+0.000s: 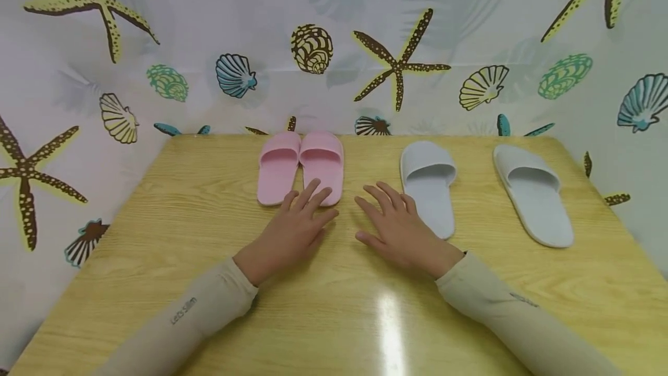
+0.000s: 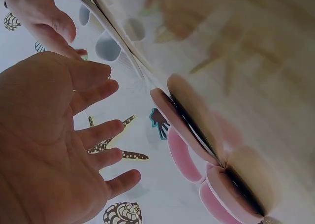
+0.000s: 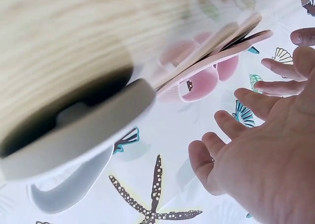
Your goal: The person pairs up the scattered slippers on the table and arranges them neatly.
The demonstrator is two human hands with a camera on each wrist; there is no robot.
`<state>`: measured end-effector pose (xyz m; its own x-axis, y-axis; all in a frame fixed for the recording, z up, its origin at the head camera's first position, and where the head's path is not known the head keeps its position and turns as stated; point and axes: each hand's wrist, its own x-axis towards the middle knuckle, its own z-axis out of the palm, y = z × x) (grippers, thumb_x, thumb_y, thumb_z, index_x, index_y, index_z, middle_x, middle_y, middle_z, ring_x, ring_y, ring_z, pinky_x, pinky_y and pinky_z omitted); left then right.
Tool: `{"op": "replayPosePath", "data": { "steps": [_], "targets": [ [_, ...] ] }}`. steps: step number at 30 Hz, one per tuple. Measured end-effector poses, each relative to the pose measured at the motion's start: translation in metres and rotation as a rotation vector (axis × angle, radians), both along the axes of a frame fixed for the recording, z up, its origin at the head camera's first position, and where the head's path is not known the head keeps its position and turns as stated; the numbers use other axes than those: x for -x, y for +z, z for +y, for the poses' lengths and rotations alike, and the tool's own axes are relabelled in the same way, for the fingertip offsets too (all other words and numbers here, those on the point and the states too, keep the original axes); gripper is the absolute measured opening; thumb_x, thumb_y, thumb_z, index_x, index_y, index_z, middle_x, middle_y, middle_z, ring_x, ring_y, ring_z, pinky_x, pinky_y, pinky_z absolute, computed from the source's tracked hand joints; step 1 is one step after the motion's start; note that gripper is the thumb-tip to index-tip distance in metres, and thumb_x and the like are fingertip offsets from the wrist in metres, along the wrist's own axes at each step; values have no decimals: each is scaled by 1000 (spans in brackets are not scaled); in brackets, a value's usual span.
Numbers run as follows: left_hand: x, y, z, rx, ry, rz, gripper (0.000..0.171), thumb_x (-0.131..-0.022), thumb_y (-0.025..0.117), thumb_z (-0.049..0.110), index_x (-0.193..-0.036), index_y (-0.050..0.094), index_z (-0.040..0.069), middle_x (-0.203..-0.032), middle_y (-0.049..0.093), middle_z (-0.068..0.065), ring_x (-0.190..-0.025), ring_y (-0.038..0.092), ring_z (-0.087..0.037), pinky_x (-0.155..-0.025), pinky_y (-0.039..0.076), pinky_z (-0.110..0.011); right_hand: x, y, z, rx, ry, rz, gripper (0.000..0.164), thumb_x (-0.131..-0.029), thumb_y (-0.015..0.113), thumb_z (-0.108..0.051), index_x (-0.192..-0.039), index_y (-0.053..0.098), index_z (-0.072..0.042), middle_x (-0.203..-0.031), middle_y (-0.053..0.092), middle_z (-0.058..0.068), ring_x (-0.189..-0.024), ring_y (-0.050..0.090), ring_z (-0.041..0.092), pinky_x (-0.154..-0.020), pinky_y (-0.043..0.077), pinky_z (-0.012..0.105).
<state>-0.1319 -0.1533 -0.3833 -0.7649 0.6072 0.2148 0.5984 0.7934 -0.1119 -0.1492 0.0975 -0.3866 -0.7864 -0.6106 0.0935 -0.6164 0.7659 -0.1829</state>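
Note:
Two pink slippers (image 1: 277, 174) lie side by side near the back of the table, toes to the wall. My left hand (image 1: 292, 231) is just in front of them, fingers spread and holding nothing; in the head view its fingertips overlap the right one's heel. To the right, my right hand (image 1: 399, 226) has its fingers loosely extended beside a white slipper (image 1: 430, 208), partly covering its edge. A second white slipper (image 1: 540, 202) lies farther right, angled and apart from the first. Pink slippers (image 3: 202, 83) and a nearby white slipper (image 3: 78, 135) also show in the right wrist view.
The wooden table (image 1: 172, 231) has a bright light reflection near its front middle. Behind and at both sides hangs a white sheet (image 1: 334, 91) printed with starfish and shells, meeting the table's back edge.

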Motion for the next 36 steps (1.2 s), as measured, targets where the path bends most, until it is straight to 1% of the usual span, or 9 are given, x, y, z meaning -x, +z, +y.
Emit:
{"op": "replayPosePath", "data": {
  "steps": [4,9,14,19,22,25,27,31,36],
  "targets": [
    [6,0,-1,8,24,46,44,-96,66,23,-138,57,20,-155,42,-10,-150,29,-34,-110,39,-57,0,2,7,14,7,6,63,-102,47,-50,-153,36,-15,-162,22,11,-152,11,34,-112,22,59],
    [11,-1,1,17,8,69,45,-95,66,24,-139,56,20,-155,41,-11,-150,28,-34,-110,39,-57,-2,7,21,23,2,10,63,-101,49,-49,-153,36,-16,-162,21,11,-152,10,35,-110,21,61],
    [13,0,6,-17,-5,60,44,-96,65,24,-139,55,21,-155,41,-11,-150,28,-34,-110,38,-57,-3,11,37,43,-18,13,64,-101,52,-48,-153,36,-15,-162,21,12,-152,9,36,-110,19,61],
    [12,-1,7,-21,17,40,51,-96,65,26,-145,48,24,-155,41,-10,-150,28,-34,-110,39,-57,-7,9,56,67,-24,32,64,-100,55,-44,-153,34,-13,-161,22,13,-151,11,37,-108,18,62],
    [11,-3,9,-21,20,60,55,-96,65,28,-147,45,24,-154,41,-10,-149,30,-34,-109,39,-57,-12,6,73,51,-19,65,63,-100,56,-41,-154,34,-17,-160,23,12,-149,13,38,-105,19,62],
    [15,-6,17,-31,10,66,53,-98,62,31,-147,45,23,-153,42,-11,-148,31,-35,-108,38,-59,-16,4,93,12,-30,94,60,-100,56,-40,-154,33,-25,-161,23,9,-149,15,38,-103,21,62],
    [18,-9,25,-32,0,35,50,-101,57,34,-148,44,23,-153,41,-11,-148,30,-35,-109,36,-60,-18,2,105,-10,-48,105,59,-101,55,-40,-154,32,-29,-161,24,7,-149,15,37,-102,22,62],
    [25,-11,43,-26,-9,-90,48,-104,47,40,-150,40,27,-155,38,-8,-151,24,-33,-111,31,-61,-17,0,123,8,-96,83,60,-102,53,-40,-156,30,-31,-162,22,8,-149,14,36,-101,21,62],
    [34,-4,67,-102,11,-244,50,-104,46,47,-151,38,31,-158,35,-4,-152,20,-30,-112,27,-61,-5,3,141,62,-164,29,60,-104,48,-42,-157,27,-27,-161,21,13,-149,11,39,-99,17,65]
  ]
}}
